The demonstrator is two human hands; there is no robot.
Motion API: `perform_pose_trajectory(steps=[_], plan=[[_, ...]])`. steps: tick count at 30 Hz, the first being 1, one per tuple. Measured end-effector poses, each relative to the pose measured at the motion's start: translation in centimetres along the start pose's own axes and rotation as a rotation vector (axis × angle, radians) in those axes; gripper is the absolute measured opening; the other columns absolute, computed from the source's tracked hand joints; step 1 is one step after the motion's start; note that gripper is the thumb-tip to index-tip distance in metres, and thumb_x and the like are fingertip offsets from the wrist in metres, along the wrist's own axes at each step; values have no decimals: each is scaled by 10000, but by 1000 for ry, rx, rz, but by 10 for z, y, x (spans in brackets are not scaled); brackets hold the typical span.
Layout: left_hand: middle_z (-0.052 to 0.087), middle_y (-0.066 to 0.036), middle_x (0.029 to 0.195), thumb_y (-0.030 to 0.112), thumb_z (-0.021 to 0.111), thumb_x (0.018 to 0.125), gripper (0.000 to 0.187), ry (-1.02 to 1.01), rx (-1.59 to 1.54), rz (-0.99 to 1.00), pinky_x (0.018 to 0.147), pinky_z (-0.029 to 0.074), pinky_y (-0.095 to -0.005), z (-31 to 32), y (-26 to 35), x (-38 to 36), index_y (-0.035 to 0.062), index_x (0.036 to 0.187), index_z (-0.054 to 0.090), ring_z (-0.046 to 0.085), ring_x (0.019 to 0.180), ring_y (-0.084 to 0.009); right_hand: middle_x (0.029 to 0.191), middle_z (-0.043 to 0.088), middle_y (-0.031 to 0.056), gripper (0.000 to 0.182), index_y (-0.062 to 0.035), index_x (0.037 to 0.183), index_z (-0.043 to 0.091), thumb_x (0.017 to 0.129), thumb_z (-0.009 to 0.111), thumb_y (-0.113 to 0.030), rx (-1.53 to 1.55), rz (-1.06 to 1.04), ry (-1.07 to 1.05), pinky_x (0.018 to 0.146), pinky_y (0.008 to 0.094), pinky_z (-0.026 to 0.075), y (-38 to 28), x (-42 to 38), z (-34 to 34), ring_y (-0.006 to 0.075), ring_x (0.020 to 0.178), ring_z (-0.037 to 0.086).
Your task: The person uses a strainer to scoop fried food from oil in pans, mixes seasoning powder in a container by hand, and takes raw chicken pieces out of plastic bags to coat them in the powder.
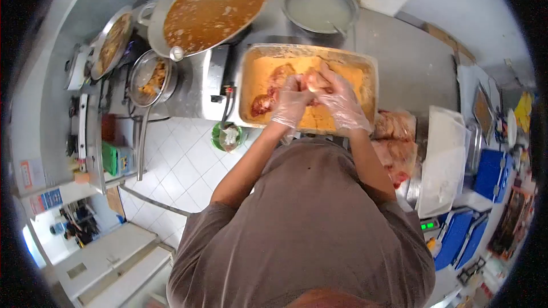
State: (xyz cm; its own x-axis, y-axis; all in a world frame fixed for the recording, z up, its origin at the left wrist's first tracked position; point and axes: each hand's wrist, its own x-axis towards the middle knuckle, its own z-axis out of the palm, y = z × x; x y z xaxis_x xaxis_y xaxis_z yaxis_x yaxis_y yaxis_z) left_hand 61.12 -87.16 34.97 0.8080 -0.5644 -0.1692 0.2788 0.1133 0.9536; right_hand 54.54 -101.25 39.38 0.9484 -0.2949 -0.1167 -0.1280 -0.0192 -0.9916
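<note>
Both my hands wear thin see-through plastic gloves and are over a metal tray (pixel 372 80) of orange-yellow powder (pixel 260 71). A pale pink piece of raw meat (pixel 315 81) is between them, above the powder. My left hand (pixel 290 104) is closed, its fingers pinching the piece's left side. Closed round the right side of the piece is my right hand (pixel 344 102). Reddish raw meat pieces (pixel 264 104) lie in the powder at the tray's left, near my left hand, which partly hides them.
Behind the tray stand a big pan of brown oil (pixel 214 8) and a metal bowl of cloudy liquid (pixel 319 8). A long-handled strainer (pixel 151 82) holds fried bits at the left. Packed raw meat (pixel 394 145) lies to the right, beside a white plastic container (pixel 442 159).
</note>
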Motion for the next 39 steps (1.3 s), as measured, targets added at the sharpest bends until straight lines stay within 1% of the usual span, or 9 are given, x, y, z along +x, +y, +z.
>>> perform_pose_trajectory(steps=[2,7,10,13,19,22,29,34,39], plan=[[629,-59,913,6,646,932,153,0,46,6,631,516,-277,-1,-3,0,31,1030,532,598,734,-108,971,665,133,330,45,1153,631,944,696,-202,122,-30,-50,703,307,555,3,-1,1,185,883,684],[634,-93,1005,74,539,1019,226,37,326,201,735,544,-312,-4,-54,15,13,1230,488,626,869,-153,975,665,178,300,35,1216,623,948,590,-96,-424,-319,134,851,353,513,15,0,4,258,1003,670],[605,-78,990,179,456,1085,259,-11,279,104,700,525,-292,5,-21,4,28,1295,453,585,836,-129,1017,672,213,332,45,1245,607,928,544,-35,-498,-233,176,861,373,513,-1,-6,12,314,980,667],[582,-78,987,177,450,1085,291,-92,290,26,679,512,-295,2,-13,5,39,1338,406,564,824,-121,1032,668,236,333,49,1238,603,921,531,-19,-140,118,157,870,390,508,3,-4,16,346,962,659],[626,-135,1013,132,561,1007,479,-45,70,73,668,538,-322,14,-21,3,64,1427,341,645,881,-150,875,646,163,212,43,1086,662,986,562,-115,-689,-475,321,726,388,486,24,0,13,253,748,589],[560,-118,1129,161,541,1020,572,-126,411,118,724,528,-323,15,-10,-1,83,1471,198,591,918,-148,869,628,197,206,47,1019,658,986,582,-141,-382,-96,239,720,413,472,-2,-2,13,300,742,572],[559,-122,1053,176,602,985,513,24,392,-94,717,519,-322,21,-27,13,86,1372,279,590,856,-153,999,659,210,235,38,1065,650,983,594,-175,-482,-146,295,820,428,476,1,-1,11,352,878,597],[481,-74,1123,83,646,936,517,40,473,416,803,502,-321,6,-22,17,142,1322,308,532,988,-165,1207,655,222,298,34,1229,610,981,559,-122,-477,-220,265,1012,400,446,13,-2,19,378,1140,600],[472,-58,1141,61,630,954,474,49,-168,168,823,485,-282,15,-25,18,124,1298,310,512,975,-123,1077,662,196,306,20,1259,592,961,539,-28,-123,50,47,912,372,482,12,2,13,326,1023,628]])
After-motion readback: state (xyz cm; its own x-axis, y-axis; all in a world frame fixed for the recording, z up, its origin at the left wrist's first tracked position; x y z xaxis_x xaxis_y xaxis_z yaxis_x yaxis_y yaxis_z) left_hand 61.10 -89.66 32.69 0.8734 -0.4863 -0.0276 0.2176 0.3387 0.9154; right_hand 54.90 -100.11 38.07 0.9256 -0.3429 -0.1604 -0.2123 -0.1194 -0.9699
